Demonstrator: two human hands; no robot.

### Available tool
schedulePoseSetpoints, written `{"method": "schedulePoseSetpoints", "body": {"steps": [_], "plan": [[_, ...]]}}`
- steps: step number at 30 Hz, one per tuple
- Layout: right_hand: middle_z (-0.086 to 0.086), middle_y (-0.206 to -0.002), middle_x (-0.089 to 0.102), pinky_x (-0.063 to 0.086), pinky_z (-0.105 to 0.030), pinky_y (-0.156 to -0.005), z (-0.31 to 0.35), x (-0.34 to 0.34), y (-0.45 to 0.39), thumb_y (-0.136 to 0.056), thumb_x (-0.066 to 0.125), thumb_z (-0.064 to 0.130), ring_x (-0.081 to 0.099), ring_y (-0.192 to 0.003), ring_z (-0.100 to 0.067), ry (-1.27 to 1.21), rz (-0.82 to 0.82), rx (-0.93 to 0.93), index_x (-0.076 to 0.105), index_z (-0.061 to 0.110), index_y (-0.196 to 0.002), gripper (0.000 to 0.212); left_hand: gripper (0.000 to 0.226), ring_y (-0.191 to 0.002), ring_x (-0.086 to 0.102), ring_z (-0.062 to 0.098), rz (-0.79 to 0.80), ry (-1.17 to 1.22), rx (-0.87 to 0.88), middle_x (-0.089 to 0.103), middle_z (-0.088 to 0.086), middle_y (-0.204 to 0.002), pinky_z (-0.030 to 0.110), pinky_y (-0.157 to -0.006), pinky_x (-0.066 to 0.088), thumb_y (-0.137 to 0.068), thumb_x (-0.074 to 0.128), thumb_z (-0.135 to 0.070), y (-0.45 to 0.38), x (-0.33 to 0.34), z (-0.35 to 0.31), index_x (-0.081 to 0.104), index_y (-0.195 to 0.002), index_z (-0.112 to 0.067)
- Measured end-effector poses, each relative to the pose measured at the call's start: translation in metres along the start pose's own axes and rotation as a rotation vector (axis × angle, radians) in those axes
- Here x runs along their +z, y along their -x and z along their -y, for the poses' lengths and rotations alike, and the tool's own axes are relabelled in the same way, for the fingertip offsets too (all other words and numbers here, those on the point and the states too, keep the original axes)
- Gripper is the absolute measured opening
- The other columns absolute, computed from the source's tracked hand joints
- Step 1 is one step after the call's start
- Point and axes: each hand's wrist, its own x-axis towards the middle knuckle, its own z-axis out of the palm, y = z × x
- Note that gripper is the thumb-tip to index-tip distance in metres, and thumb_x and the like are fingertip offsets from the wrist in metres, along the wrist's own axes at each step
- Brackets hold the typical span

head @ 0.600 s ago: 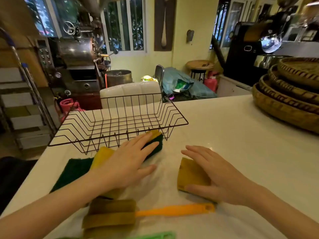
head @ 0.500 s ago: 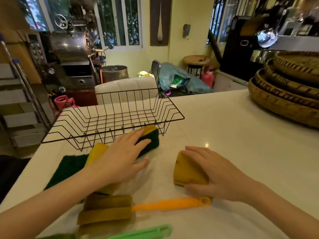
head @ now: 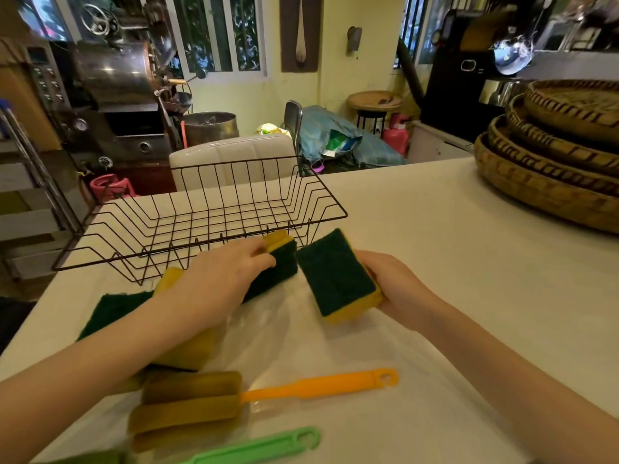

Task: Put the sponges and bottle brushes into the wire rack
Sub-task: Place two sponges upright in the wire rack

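Note:
A black wire rack stands on the white counter, with nothing inside it. My right hand holds a yellow sponge with a green scrub face, lifted and tilted just right of the rack's near corner. My left hand grips another yellow-green sponge lying against the rack's front. A further yellow sponge and a flat green scouring pad lie under my left forearm. An orange-handled bottle brush and a green-handled brush lie near the front edge.
Stacked woven trays fill the counter's right side. A clear plastic sheet lies under the sponges. Past the counter's far edge stand a white chair and a metal machine.
My right hand has picked its sponge up off the counter and turned its green face upward. My left hand has closed around the sponge by the rack.

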Motion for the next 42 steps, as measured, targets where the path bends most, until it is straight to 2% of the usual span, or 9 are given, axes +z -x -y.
{"method": "schedulePoseSetpoints", "body": {"steps": [4, 8, 12, 18, 23, 31, 37, 40, 42], "plan": [[-0.005, -0.101, 0.067, 0.052, -0.029, -0.079, -0.011, -0.001, -0.011, -0.092, 0.045, 0.024, 0.063, -0.092, -0.017, -0.006, -0.031, 0.008, 0.062, 0.017, -0.097, 0.019, 0.043, -0.11, 0.047, 0.016, 0.006, -0.051, 0.0, 0.039, 0.0, -0.133, 0.023, -0.074, 0.046, -0.088, 0.05, -0.021, -0.003, 0.001, -0.003, 0.036, -0.128, -0.028], [-0.001, -0.091, 0.065, 0.053, -0.019, -0.066, -0.017, -0.008, -0.015, -0.089, 0.052, 0.024, 0.063, -0.086, -0.011, 0.109, -0.104, -0.077, 0.052, 0.017, -0.115, 0.028, 0.039, -0.109, 0.044, 0.016, -0.002, -0.086, -0.017, 0.043, 0.001, -0.126, 0.021, -0.066, 0.041, -0.087, 0.053, -0.022, -0.006, 0.0, -0.003, 0.038, -0.123, -0.029], [-0.001, -0.105, 0.061, 0.05, -0.011, -0.06, -0.019, -0.015, -0.018, -0.088, 0.053, 0.012, 0.058, -0.089, -0.007, 0.24, -0.21, -0.154, 0.053, 0.017, -0.116, 0.029, 0.032, -0.108, 0.042, 0.016, 0.019, -0.033, -0.053, 0.045, -0.002, -0.122, 0.022, -0.065, 0.033, -0.087, 0.051, -0.019, -0.012, -0.007, -0.007, 0.044, -0.117, -0.03], [0.001, -0.116, 0.057, 0.044, -0.023, -0.082, -0.014, -0.02, -0.012, -0.092, 0.045, 0.022, 0.054, -0.107, -0.016, 0.294, -0.26, -0.246, 0.054, 0.025, -0.116, 0.026, 0.018, -0.098, 0.054, 0.014, 0.144, 0.478, -0.197, 0.056, -0.004, -0.103, 0.031, -0.083, 0.048, -0.077, 0.065, -0.02, -0.009, -0.028, 0.002, 0.057, -0.087, -0.034], [0.007, -0.12, 0.051, 0.043, -0.032, -0.097, -0.013, -0.012, -0.007, -0.09, 0.049, 0.027, 0.048, -0.112, -0.014, 0.491, -0.158, -0.29, 0.051, 0.029, -0.119, 0.03, 0.014, -0.087, 0.056, 0.011, 0.27, 0.93, -0.372, 0.056, -0.006, -0.095, 0.023, -0.064, 0.051, -0.077, 0.066, -0.021, 0.002, -0.014, 0.005, 0.059, -0.086, -0.029], [0.005, -0.13, 0.049, 0.031, -0.025, -0.099, -0.018, -0.011, -0.007, -0.089, 0.049, 0.028, 0.038, -0.113, -0.006, 0.662, -0.094, -0.341, 0.048, 0.028, -0.122, 0.033, 0.022, -0.095, 0.057, 0.009, 0.288, 0.727, -0.318, 0.051, -0.007, -0.109, 0.027, -0.08, 0.052, -0.08, 0.06, -0.034, 0.012, 0.0, -0.002, 0.052, -0.101, -0.032], [0.006, -0.129, 0.048, 0.031, -0.025, -0.101, -0.01, -0.008, -0.002, -0.085, 0.056, 0.03, 0.035, -0.115, -0.002, 0.782, -0.024, -0.506, 0.053, 0.029, -0.097, 0.013, 0.052, -0.122, 0.028, 0.009, 0.288, 0.468, 0.01, 0.023, -0.013, -0.135, 0.019, -0.091, 0.038, -0.065, 0.066, -0.055, 0.005, -0.012, -0.006, 0.041, -0.107, -0.035], [0.008, -0.128, 0.043, 0.037, -0.03, -0.101, 0.002, -0.012, 0.002, -0.075, 0.067, 0.04, 0.037, -0.116, -0.007, 0.829, 0.173, -0.39, 0.051, 0.028, -0.101, 0.032, 0.059, -0.137, 0.003, 0.01, 0.397, 0.357, 0.147, 0.003, -0.012, -0.151, 0.027, -0.105, 0.022, -0.058, 0.073, -0.054, -0.006, -0.009, -0.004, 0.039, -0.101, -0.032], [0.007, -0.129, 0.039, 0.042, -0.027, -0.096, 0.009, -0.017, 0.005, -0.066, 0.077, 0.036, 0.039, -0.114, -0.011, 0.903, 0.278, -0.299, 0.046, 0.029, -0.108, 0.052, 0.061, -0.133, 0.014, 0.011, 0.474, 0.378, 0.15, 0.014, -0.007, -0.148, 0.021, -0.098, 0.027, -0.056, 0.077, -0.049, -0.013, -0.006, -0.002, 0.038, -0.1, -0.03]]}}
